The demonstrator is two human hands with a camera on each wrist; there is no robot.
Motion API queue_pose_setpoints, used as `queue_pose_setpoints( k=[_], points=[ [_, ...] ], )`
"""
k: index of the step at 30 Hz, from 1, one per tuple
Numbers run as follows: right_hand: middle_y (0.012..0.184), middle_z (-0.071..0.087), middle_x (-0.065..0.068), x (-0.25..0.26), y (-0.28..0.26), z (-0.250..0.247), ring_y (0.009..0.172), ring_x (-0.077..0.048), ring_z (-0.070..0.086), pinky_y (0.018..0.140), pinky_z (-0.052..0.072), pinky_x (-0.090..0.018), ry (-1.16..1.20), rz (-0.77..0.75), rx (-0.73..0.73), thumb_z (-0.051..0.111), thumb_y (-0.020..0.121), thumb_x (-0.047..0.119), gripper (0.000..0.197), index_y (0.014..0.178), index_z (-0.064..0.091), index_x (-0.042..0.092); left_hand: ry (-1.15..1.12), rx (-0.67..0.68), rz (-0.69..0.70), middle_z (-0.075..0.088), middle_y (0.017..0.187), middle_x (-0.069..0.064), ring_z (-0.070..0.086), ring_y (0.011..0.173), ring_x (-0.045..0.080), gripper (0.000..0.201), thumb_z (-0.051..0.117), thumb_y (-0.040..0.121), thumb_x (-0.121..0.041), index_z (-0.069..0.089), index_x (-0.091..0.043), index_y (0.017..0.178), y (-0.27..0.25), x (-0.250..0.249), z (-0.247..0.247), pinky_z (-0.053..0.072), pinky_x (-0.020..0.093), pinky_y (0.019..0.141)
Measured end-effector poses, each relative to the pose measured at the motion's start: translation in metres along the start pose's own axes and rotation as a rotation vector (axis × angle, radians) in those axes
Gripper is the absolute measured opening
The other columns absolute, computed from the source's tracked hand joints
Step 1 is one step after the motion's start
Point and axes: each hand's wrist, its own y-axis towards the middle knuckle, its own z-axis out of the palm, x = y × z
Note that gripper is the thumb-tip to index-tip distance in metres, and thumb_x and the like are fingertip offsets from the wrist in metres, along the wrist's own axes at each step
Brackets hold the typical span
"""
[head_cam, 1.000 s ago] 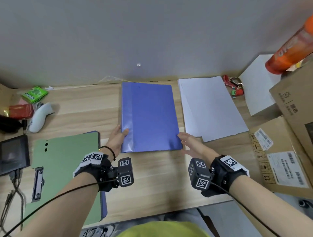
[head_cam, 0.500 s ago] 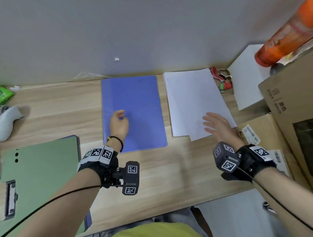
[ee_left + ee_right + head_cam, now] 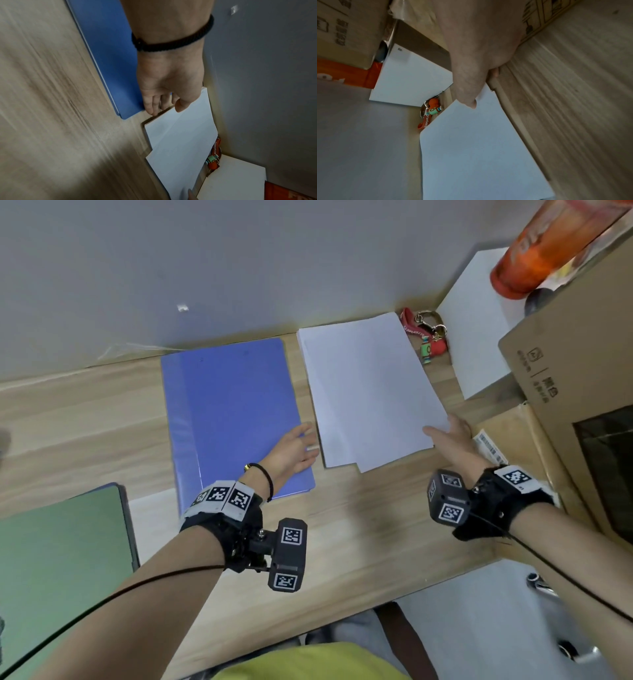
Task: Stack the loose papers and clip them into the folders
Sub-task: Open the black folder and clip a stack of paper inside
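A closed blue folder (image 3: 229,412) lies flat in the middle of the wooden table (image 3: 359,525). Just right of it is a loose pile of white papers (image 3: 366,392), its sheets skewed at the near edge. My left hand (image 3: 308,440) rests on the folder's near right corner. Its fingers are straight and touch the papers' left edge (image 3: 161,121), with the thumb over the top sheet. My right hand (image 3: 442,428) is at the pile's near right corner, thumb on the top sheet (image 3: 469,148) and fingers along its edge. A green folder (image 3: 61,559) lies at the near left.
Cardboard boxes (image 3: 565,378) crowd the right side, with an orange can (image 3: 548,244) on top. A white box (image 3: 479,330) stands at the back right. A red keychain (image 3: 428,337) lies between it and the papers. A grey wall runs close behind.
My left hand left the folder's left edge and crossed to its right corner beside the papers. My right hand moved from the folder's corner to the pile's near right corner.
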Motion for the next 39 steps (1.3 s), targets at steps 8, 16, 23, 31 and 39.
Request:
queue_pose_setpoints(
  k=[8,16,23,31,39],
  points=[
    [0.131,0.053,-0.009,0.007,-0.003,0.006,0.113,-0.025,0.052,0.092,0.043,-0.036,0.134,0.001,0.053,0.056,0.086,0.029,0.045,0.128,0.050,0.014,0.129,0.021,0.029,0.061,0.119,-0.018,0.057,0.114,0.010,0.047,0.045,0.098,-0.020,0.038,-0.033,0.143,0.002,-0.006,0.014,0.040,0.025,0.103],
    [0.150,0.036,-0.001,0.009,-0.009,0.006,0.135,-0.020,0.037,0.096,0.032,-0.029,0.148,-0.030,0.163,0.049,0.094,0.024,0.051,0.144,0.037,0.020,0.145,0.031,0.055,0.047,0.126,-0.010,0.049,0.116,0.013,0.051,0.041,0.101,-0.021,0.028,-0.031,0.149,-0.001,-0.006,0.015,0.041,0.024,0.097],
    [0.105,0.063,-0.003,0.041,-0.045,0.018,0.084,-0.017,0.060,0.068,0.044,-0.026,0.429,-0.124,0.028,0.048,0.092,0.013,0.023,0.112,0.059,0.020,0.086,-0.126,0.148,0.061,0.127,-0.001,0.065,0.103,0.019,0.038,0.037,0.100,-0.013,0.049,-0.022,0.135,-0.033,-0.009,-0.036,0.050,0.032,0.096],
    [0.088,0.066,-0.004,0.091,-0.136,0.123,0.070,-0.022,0.063,0.063,0.047,-0.027,0.410,-0.172,0.575,0.051,0.095,0.017,0.010,0.098,0.060,0.019,-0.082,-0.495,0.204,0.062,0.104,0.006,0.057,0.074,0.014,0.027,0.046,0.097,-0.007,0.056,-0.014,0.121,-0.109,0.049,-0.157,0.047,0.023,0.072],
    [0.090,0.066,0.001,0.102,-0.233,0.242,0.086,-0.026,0.064,0.087,0.049,-0.038,0.167,-0.128,0.963,0.047,0.097,0.018,0.016,0.110,0.057,0.016,0.000,-1.024,0.069,0.051,0.133,0.002,0.057,0.093,0.014,0.038,0.056,0.092,-0.014,0.056,-0.018,0.130,-0.206,0.170,-0.282,0.046,0.026,0.081]
  ],
)
